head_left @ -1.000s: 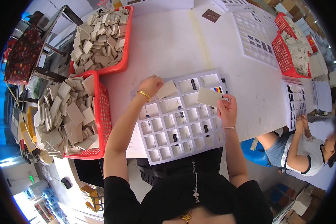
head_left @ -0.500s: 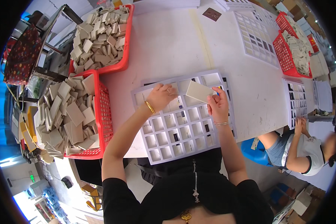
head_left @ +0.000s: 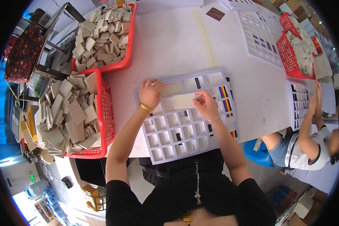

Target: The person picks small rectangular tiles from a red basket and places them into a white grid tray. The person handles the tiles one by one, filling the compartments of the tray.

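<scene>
A white tray [head_left: 192,124] with rows of rectangular compartments lies at the table's front edge. My right hand [head_left: 206,106] pinches one end of a cream flat tile [head_left: 184,101], which lies low over the second row, tilted slightly or flat; I cannot tell if it is inside. Another cream tile [head_left: 171,89] sits in the upper left compartment. My left hand [head_left: 151,94] rests over that tile's left end, fingers loosely bent and apart, partly hiding it. Dark and coloured printed strips show in several compartments.
Two red baskets [head_left: 108,109] [head_left: 131,34] heaped with cream tiles stand at left. Across the white table [head_left: 169,41] are a dark square card [head_left: 215,14], another tray [head_left: 260,39] and red baskets [head_left: 290,52]. A seated person [head_left: 309,147] at right reaches toward a tray [head_left: 298,101].
My right hand has lowered its tile leftward onto the second row. My left hand has moved left to the tile in the upper left compartment. The person at right has raised their arms.
</scene>
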Action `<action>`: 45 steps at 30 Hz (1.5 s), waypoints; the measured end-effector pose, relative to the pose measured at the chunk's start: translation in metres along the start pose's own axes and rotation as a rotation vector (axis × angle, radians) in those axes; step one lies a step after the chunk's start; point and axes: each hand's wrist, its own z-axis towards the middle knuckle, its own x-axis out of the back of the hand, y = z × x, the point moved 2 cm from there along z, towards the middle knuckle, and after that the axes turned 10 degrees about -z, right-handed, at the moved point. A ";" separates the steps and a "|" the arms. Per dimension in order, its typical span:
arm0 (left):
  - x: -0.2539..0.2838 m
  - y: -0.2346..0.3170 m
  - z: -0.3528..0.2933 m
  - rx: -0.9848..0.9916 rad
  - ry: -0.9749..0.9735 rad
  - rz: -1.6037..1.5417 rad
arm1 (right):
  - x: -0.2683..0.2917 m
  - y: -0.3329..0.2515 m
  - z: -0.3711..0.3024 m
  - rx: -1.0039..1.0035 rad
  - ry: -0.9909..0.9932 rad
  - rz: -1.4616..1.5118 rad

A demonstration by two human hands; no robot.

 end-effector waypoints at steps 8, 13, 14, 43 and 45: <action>0.006 -0.006 -0.005 0.088 -0.117 -0.007 | -0.040 -0.001 0.016 0.065 -0.083 -0.262; 0.006 -0.006 -0.003 0.081 -0.142 0.013 | -0.047 -0.028 0.009 0.271 0.075 -0.733; 0.007 -0.005 -0.003 0.081 -0.149 0.023 | -0.048 -0.036 0.006 0.236 0.040 -0.784; 0.192 -0.178 0.245 0.313 0.227 0.809 | -0.053 -0.038 -0.010 0.506 -0.150 -1.009; 0.185 -0.191 0.260 0.409 0.097 0.811 | -0.052 -0.038 -0.009 0.490 -0.155 -0.983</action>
